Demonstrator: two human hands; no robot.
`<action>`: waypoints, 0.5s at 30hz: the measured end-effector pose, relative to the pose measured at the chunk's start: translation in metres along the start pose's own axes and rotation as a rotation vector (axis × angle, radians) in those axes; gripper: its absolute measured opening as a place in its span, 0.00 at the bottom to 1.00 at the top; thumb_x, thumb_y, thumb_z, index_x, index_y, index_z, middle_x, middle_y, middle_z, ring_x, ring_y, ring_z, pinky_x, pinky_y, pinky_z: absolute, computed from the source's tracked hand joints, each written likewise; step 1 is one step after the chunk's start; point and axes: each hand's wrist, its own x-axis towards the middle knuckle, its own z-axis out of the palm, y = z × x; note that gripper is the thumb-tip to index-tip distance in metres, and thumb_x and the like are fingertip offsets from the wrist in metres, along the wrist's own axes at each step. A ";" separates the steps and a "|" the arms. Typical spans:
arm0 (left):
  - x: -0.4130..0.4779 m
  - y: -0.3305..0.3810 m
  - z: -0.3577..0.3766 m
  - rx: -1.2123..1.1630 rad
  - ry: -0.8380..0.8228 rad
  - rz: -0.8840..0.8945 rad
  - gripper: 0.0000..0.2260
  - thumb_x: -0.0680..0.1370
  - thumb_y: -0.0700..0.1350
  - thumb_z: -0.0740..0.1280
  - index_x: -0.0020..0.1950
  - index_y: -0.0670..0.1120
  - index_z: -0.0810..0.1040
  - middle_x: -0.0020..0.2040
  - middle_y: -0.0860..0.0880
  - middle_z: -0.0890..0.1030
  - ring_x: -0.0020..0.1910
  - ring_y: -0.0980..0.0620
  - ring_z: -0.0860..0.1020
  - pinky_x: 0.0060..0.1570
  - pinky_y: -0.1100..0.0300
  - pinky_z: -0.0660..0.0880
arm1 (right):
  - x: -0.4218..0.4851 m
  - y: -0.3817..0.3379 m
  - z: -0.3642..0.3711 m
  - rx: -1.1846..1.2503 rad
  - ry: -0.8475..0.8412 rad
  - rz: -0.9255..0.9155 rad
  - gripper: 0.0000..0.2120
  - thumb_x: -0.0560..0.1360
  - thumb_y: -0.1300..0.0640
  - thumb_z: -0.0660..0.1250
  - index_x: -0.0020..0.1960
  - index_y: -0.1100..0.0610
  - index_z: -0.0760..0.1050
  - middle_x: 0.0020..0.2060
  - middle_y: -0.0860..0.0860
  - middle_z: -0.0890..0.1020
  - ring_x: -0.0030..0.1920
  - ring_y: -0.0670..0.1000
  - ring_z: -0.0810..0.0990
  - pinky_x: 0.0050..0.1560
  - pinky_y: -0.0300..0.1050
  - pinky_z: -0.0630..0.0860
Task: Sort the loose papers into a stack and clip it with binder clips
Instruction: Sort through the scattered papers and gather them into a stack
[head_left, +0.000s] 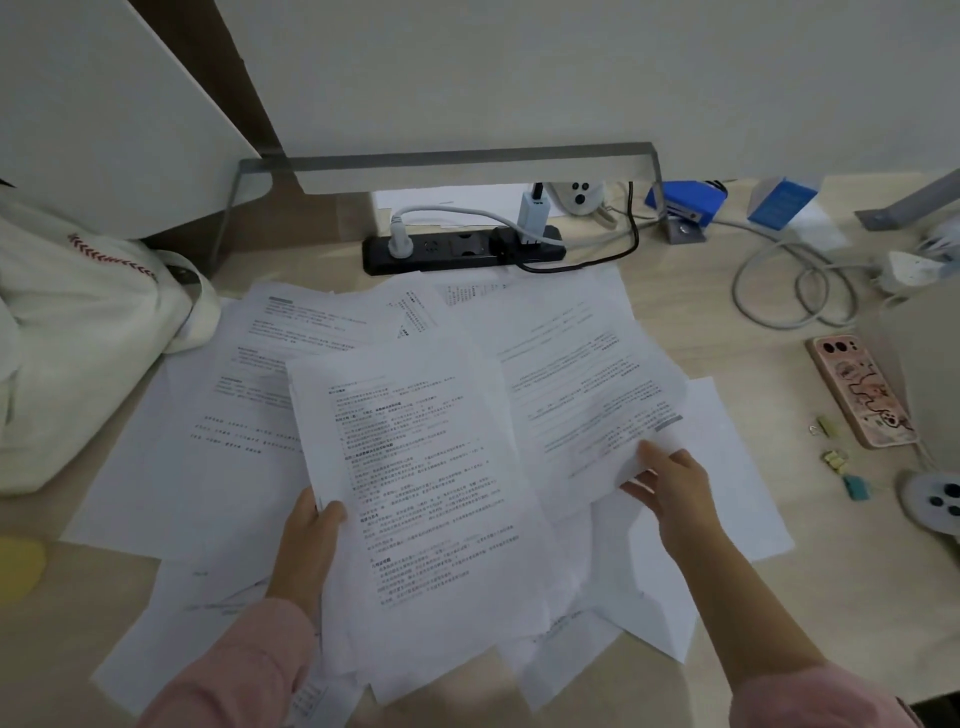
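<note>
Head view. Papers (322, 395) lie mostly loose, fanned and overlapping across the middle of the tabletop (717, 322). Left hand (311, 540) is closed on the left edge of a small gathered stack (431, 493), thumb on top. Right hand (670, 488) pinches the near corner of a printed sheet (597, 395). Binder clips (836, 460) sit untouched near the right edge, beside a phone (860, 389). Sorting looks early; clipping not begun. Sheets thin, white, limp; clips small, pastel, angular.
</note>
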 end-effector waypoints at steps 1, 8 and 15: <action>0.000 0.000 0.000 0.012 0.006 -0.002 0.10 0.78 0.36 0.57 0.56 0.46 0.72 0.49 0.46 0.77 0.44 0.49 0.74 0.41 0.58 0.70 | 0.001 -0.006 -0.007 0.046 0.013 -0.023 0.07 0.78 0.63 0.58 0.55 0.61 0.70 0.43 0.54 0.81 0.41 0.52 0.80 0.38 0.45 0.77; -0.004 0.005 0.002 0.037 0.028 -0.009 0.14 0.77 0.36 0.57 0.61 0.44 0.72 0.55 0.44 0.77 0.52 0.45 0.74 0.51 0.54 0.70 | -0.017 -0.062 -0.027 0.625 -0.249 0.026 0.16 0.70 0.64 0.64 0.58 0.58 0.75 0.47 0.51 0.86 0.48 0.48 0.84 0.42 0.41 0.82; -0.004 0.008 -0.001 0.060 0.006 -0.078 0.12 0.77 0.35 0.56 0.58 0.40 0.73 0.53 0.43 0.78 0.45 0.46 0.75 0.45 0.56 0.72 | -0.037 -0.059 -0.003 0.658 -0.618 0.146 0.18 0.74 0.62 0.59 0.63 0.61 0.74 0.54 0.54 0.83 0.54 0.49 0.83 0.48 0.43 0.81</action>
